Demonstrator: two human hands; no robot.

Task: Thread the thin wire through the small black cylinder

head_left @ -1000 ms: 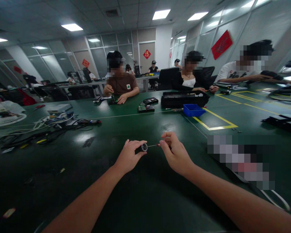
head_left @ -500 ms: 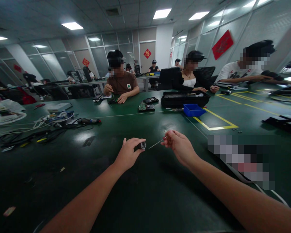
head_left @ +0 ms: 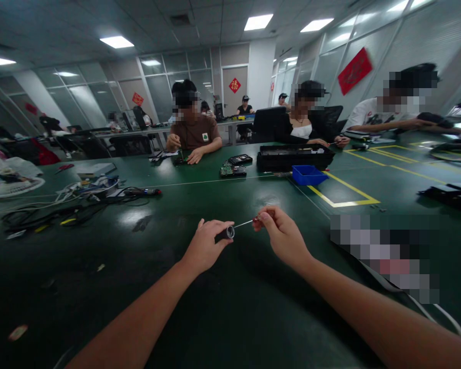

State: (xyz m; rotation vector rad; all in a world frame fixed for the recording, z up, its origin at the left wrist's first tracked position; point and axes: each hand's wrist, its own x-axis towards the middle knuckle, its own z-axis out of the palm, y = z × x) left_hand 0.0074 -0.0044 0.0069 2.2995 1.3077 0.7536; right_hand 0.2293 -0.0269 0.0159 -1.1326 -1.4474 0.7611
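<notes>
Between thumb and fingers, my left hand [head_left: 204,245] grips a short dark cylinder [head_left: 225,233] whose round, shiny end faces right and toward me. My right hand [head_left: 282,230] is closed on the reddish handle of a screwdriver [head_left: 244,224] with a thin metal shaft. The shaft points left, and its tip is at the upper rim of the cylinder's end; whether it touches or goes inside I cannot tell. Both hands are above the dark green table [head_left: 215,318].
Dark cables [head_left: 34,218] lie at the left. Across the table are circuit boards [head_left: 233,170], a long black tray [head_left: 292,158] and a blue bin [head_left: 308,175]. A pixelated object [head_left: 384,256] lies by my right forearm. Several people sit opposite, one with a hand [head_left: 195,155] on small parts.
The screwdriver's tip has moved up and left to the cylinder's end, its shaft now flatter. My left hand has turned the cylinder slightly, so more of its side shows.
</notes>
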